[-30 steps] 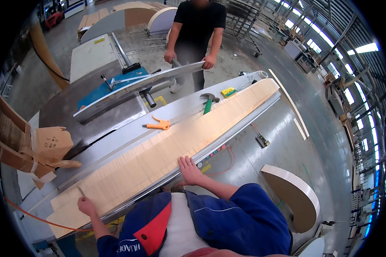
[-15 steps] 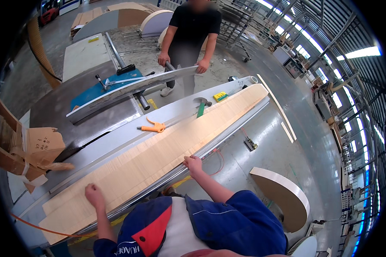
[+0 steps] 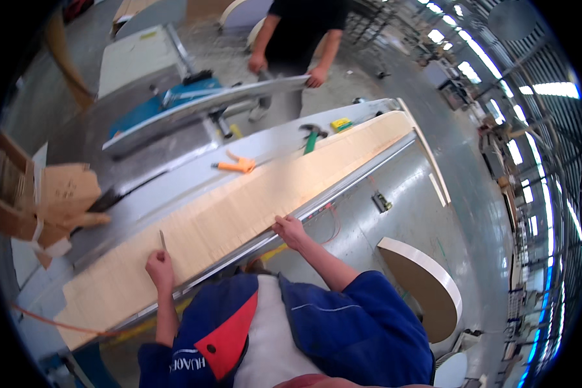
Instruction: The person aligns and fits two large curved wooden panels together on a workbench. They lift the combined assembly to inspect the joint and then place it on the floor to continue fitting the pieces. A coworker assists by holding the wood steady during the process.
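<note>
A long pale wooden panel, tapered toward its far right end, lies across the grey machine table. Over its near left part, my left hand is closed on a thin dark stick-like piece that points up and away; its exact kind is too small to tell. My right hand grips the panel's near edge about midway along, with the fingers bent over it. Beyond the panel lie an orange air blow gun, a claw hammer with a green handle and a yellow tape measure.
Across the machine, a co-worker in black holds a long curved board. Torn cardboard sits at the left. A curved panel stands on the floor at the right. A metal rail runs along the table's near side.
The thin dark piece now shows upright in my left hand, which has shifted slightly right along the panel. My right hand stays at the panel's edge. The whole view has tilted a little.
</note>
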`<action>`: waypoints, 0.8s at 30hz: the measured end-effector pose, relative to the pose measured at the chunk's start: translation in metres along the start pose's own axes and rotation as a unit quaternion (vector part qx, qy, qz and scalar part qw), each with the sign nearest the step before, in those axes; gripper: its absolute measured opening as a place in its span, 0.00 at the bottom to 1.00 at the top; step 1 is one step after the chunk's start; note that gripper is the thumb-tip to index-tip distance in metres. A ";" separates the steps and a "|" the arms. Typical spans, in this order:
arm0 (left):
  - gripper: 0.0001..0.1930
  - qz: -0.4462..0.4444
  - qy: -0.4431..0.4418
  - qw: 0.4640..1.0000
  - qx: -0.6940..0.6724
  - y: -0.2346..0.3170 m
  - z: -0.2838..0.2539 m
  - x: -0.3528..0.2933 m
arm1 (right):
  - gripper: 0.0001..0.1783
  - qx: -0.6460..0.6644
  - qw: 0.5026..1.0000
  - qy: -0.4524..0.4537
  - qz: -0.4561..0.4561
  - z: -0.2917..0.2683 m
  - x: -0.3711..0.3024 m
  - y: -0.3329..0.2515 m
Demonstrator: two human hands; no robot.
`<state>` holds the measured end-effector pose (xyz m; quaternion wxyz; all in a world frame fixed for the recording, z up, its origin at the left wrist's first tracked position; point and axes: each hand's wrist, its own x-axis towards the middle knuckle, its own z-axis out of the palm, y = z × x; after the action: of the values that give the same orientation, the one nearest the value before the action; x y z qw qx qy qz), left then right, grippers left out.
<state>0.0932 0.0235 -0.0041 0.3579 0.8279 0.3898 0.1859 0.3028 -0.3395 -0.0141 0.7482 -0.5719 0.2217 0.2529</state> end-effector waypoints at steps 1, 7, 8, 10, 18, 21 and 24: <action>0.07 -0.005 0.023 1.000 -0.006 -0.005 -0.012 0.002 | 0.10 -0.035 0.998 -0.039 0.017 0.004 -0.004 0.009; 0.08 -0.053 0.097 0.993 0.049 -0.061 -0.072 0.020 | 0.08 -0.013 0.984 -0.100 0.144 0.038 -0.064 0.066; 0.09 -0.075 0.116 0.989 0.059 -0.070 -0.086 0.019 | 0.09 -0.004 0.983 -0.103 0.155 0.041 -0.072 0.066; 0.10 -0.112 0.169 0.977 0.066 -0.089 -0.101 0.025 | 0.09 0.013 0.984 -0.096 0.151 0.039 -0.061 0.061; 0.08 -0.091 0.251 0.960 0.089 -0.108 -0.097 0.040 | 0.10 -0.016 0.995 -0.024 0.099 -0.007 -0.024 0.024; 0.06 -0.029 0.157 0.986 0.036 -0.052 -0.028 0.020 | 0.10 -0.037 0.994 -0.038 0.092 -0.001 -0.024 0.020; 0.05 0.056 0.050 0.996 -0.040 0.017 0.061 0.001 | 0.10 -0.034 0.995 -0.029 0.094 -0.008 -0.021 0.024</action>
<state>0.1388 -0.0107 -0.0327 0.3603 0.8229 0.3527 0.2619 0.2709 -0.3443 -0.0203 0.7077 -0.5659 0.2437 0.3457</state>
